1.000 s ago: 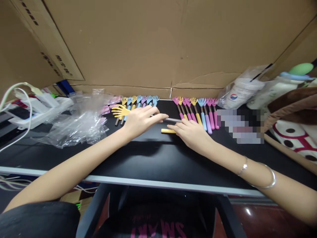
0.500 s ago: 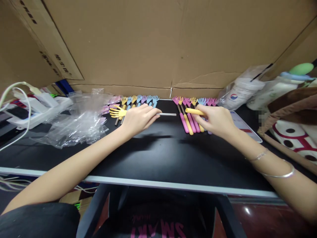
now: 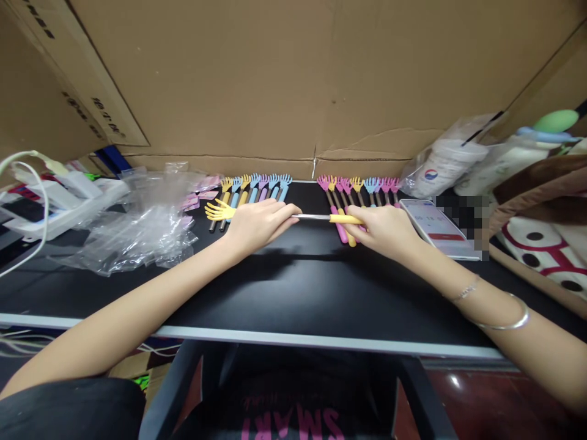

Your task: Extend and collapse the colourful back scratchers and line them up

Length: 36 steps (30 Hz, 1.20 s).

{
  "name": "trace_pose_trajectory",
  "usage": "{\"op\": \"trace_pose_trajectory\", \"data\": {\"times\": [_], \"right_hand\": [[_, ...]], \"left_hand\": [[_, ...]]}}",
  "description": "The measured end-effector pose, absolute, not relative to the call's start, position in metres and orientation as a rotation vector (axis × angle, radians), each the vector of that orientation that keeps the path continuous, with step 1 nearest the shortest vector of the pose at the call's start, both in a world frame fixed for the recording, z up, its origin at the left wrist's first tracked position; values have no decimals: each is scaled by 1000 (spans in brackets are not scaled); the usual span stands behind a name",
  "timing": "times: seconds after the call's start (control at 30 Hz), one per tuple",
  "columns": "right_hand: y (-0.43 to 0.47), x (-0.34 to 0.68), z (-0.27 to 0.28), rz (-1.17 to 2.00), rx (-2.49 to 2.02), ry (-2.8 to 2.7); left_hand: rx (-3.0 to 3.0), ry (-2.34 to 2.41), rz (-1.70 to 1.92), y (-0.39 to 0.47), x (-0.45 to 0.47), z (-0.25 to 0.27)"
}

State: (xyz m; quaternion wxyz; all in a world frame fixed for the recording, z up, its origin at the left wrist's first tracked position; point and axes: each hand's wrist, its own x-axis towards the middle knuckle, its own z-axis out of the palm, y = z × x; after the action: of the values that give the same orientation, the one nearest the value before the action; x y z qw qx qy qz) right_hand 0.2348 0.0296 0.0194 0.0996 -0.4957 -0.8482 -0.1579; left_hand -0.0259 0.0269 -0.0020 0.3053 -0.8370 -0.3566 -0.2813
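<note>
My left hand [image 3: 262, 225] is closed around a yellow back scratcher. Its claw-shaped head [image 3: 220, 210] sticks out to the left, and its thin metal rod [image 3: 314, 217] points right. In my closed right hand [image 3: 385, 227] is a yellow handle sleeve [image 3: 343, 219], level with the rod. The rod's tip meets the sleeve's open end; how deep it sits inside is hidden. Behind my left hand lies a row of back scratchers [image 3: 254, 194] in yellow, blue and purple. Another row of back scratchers [image 3: 338, 214], pink, yellow and blue, lies partly under my right hand.
Clear plastic bags [image 3: 147, 226] are heaped at the left, beside a white power strip [image 3: 68, 211] with cables. A phone [image 3: 435, 229] lies right of my right hand. Behind it stand a bagged cup [image 3: 447, 168] and a bottle [image 3: 509, 162]. Cardboard [image 3: 257, 79] walls the back.
My right hand has moved slightly down and left, bringing the yellow handle sleeve onto the rod's tip and closing the gap. My left hand holds nearly the same place. More of the phone shows.
</note>
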Motion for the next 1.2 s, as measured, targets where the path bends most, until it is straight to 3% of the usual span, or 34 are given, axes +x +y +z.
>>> {"op": "trace_pose_trajectory", "data": {"times": [0.83, 1.2], "right_hand": [[30, 241, 16, -704, -1281, -2556], [30, 232, 10, -289, -1435, -2576]], "left_hand": [[-2491, -1009, -671, 25, -25, -7], [-2467, -1165, -660, 22, -22, -4]]}}
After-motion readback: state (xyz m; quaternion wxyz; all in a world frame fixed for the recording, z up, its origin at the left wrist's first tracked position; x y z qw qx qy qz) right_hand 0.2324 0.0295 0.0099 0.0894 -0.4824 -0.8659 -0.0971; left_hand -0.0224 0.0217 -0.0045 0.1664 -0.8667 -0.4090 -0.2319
